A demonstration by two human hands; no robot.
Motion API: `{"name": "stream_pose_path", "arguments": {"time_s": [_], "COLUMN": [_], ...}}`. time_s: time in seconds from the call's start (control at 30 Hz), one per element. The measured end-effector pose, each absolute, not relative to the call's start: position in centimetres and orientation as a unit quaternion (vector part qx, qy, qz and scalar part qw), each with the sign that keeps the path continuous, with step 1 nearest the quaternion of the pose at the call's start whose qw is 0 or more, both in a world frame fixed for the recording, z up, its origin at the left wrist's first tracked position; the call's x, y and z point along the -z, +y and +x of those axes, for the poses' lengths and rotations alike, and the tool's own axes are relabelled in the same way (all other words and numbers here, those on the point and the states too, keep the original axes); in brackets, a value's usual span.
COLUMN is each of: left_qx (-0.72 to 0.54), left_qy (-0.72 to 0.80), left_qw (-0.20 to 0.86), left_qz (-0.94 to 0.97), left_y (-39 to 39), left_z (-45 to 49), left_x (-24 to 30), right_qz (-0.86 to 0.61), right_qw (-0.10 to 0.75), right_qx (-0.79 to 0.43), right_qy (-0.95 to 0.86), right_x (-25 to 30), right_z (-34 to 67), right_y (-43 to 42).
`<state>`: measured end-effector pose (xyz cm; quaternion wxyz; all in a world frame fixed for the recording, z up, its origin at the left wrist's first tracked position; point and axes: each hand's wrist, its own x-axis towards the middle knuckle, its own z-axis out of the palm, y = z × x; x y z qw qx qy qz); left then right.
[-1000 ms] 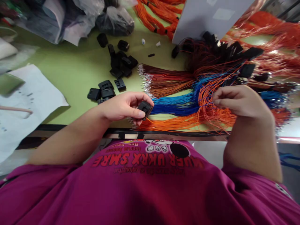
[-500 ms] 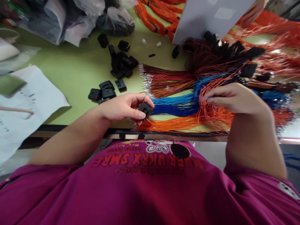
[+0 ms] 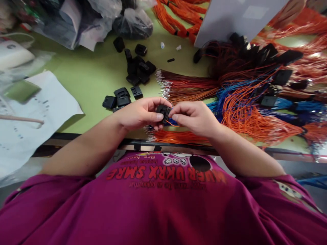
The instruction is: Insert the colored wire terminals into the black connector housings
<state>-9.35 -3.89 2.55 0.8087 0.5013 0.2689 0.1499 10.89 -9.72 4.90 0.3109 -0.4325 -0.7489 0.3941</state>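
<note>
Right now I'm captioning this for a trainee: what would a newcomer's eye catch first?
Likely the magenta shirt across the bottom. Just above it, the left hand holds a black connector, the right hand at its edge. To their right, orange wires spread over the table.

The connector (image 3: 162,110) in the left hand (image 3: 143,115) is black, and black also are the loose housings (image 3: 139,69) on the table (image 3: 84,78), whose top has a soft yellow-green colour. I see the wires in bands, like stripes: dark reddish ones (image 3: 190,77), orange-brown ones (image 3: 194,97), light blue ones (image 3: 221,95) and bright orange ones (image 3: 240,114); the brown bands finish in shiny silver tips (image 3: 165,89). The person's shirt (image 3: 163,211) is strong magenta, printed with red letters (image 3: 146,173) and a black round shape (image 3: 200,163). The white paper (image 3: 60,98) carries small dark and blue marks, and the packet (image 3: 22,91) upon it is dull green. The board (image 3: 227,22) is pale grey-violet, with a whiter patch (image 3: 255,12).
</note>
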Motion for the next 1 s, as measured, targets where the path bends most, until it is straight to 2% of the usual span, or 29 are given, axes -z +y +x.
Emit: {"name": "stream_pose_path", "arguments": {"time_s": [0.2, 0.33, 0.57, 0.77, 0.87, 1.0], "left_qx": [-0.163, -0.175, -0.191, -0.212, -0.216, -0.244], "left_qy": [0.276, 0.284, 0.288, 0.328, 0.347, 0.372], "left_qw": [0.823, 0.82, 0.784, 0.666, 0.645, 0.66], "left_qz": [0.469, 0.466, 0.517, 0.636, 0.645, 0.605], "left_y": [-4.2, -4.2, -4.2, -4.8, -5.0, -4.9], "left_z": [-9.1, -9.0, -8.9, -8.2, -7.9, -8.0], "left_x": [-2.3, -2.0, -1.8, -2.0, -2.1, -1.8], "right_qz": [-0.459, -0.505, -0.54, -0.557, -0.553, -0.562], "right_qw": [0.292, 0.249, 0.145, 0.071, 0.091, 0.179], "right_qx": [-0.263, -0.204, -0.185, -0.206, -0.221, -0.254], "right_qy": [-0.797, -0.801, -0.808, -0.801, -0.798, -0.767], "right_x": [-3.9, -4.0, -4.1, -4.0, -3.8, -3.8], "right_z": [11.5, 10.8, 10.4, 10.1, 10.1, 10.7], "right_y": [-11.2, -11.6, -11.6, -10.9, -10.6, -10.5]}}
